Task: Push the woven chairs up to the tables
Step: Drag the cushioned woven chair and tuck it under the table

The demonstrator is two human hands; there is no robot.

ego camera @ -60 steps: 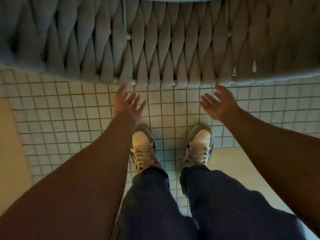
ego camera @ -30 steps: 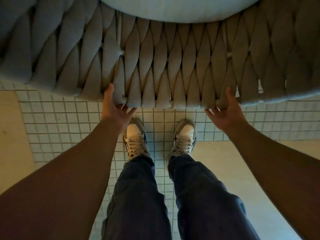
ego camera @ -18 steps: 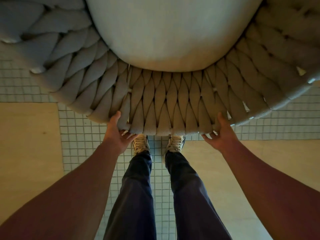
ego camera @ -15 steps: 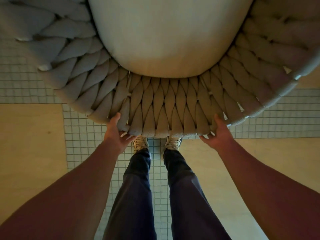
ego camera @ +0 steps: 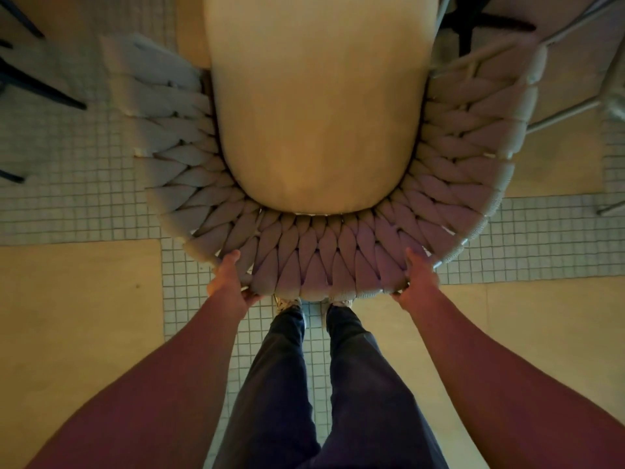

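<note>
A woven chair (ego camera: 324,255) with a curved back of thick grey braided bands and a pale seat cushion (ego camera: 318,113) fills the upper middle of the view, seen from above. My left hand (ego camera: 228,280) grips the rim of the back at its lower left, thumb on top. My right hand (ego camera: 417,277) grips the rim at its lower right in the same way. The chair's front end reaches the top edge of the view. No tabletop shows.
Dark furniture legs (ego camera: 37,86) stand at the far left and a dark base (ego camera: 473,25) at the top right. Grey metal legs (ego camera: 575,106) cross the right side. My legs and shoes (ego camera: 287,302) stand just behind the chair on tiled floor.
My open hands reached the chair back's rim and closed on it. Since then the chair has slid away from me and more of its seat and arms shows.
</note>
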